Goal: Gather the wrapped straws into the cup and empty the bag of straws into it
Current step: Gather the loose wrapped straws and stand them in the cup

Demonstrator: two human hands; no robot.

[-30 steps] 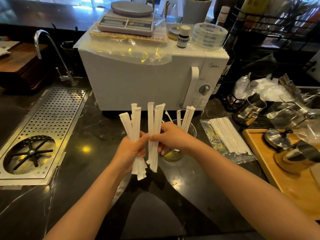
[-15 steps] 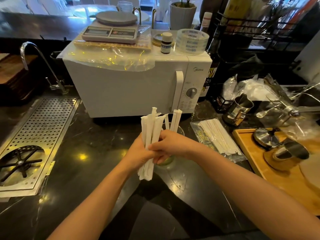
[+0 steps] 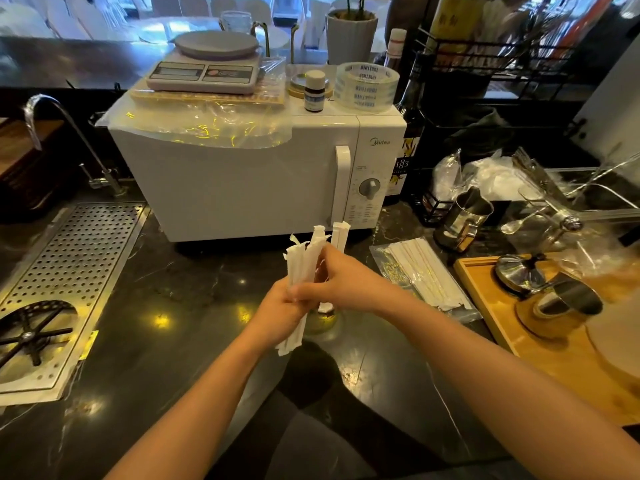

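Above the dark counter, my left hand (image 3: 281, 310) and my right hand (image 3: 341, 278) both grip one upright bundle of white paper-wrapped straws (image 3: 304, 263). The right hand closes over the bundle's middle, the left holds it lower down. Right behind my hands stands a clear glass cup (image 3: 323, 319), mostly hidden, with a few wrapped straws (image 3: 339, 233) sticking up out of it. A clear plastic bag of wrapped straws (image 3: 424, 273) lies flat on the counter to the right of the cup.
A white microwave (image 3: 256, 181) stands just behind, with a scale and tape on top. At left are a perforated drain tray (image 3: 72, 271) and a tap. At right, a wooden tray (image 3: 554, 344) holds steel jugs, with more jugs, spoons and plastic bags behind it.
Two separate fans of straws, one in each hand, have been brought together into a single tight bundle. The view has shifted, so the microwave sits further right in frame.
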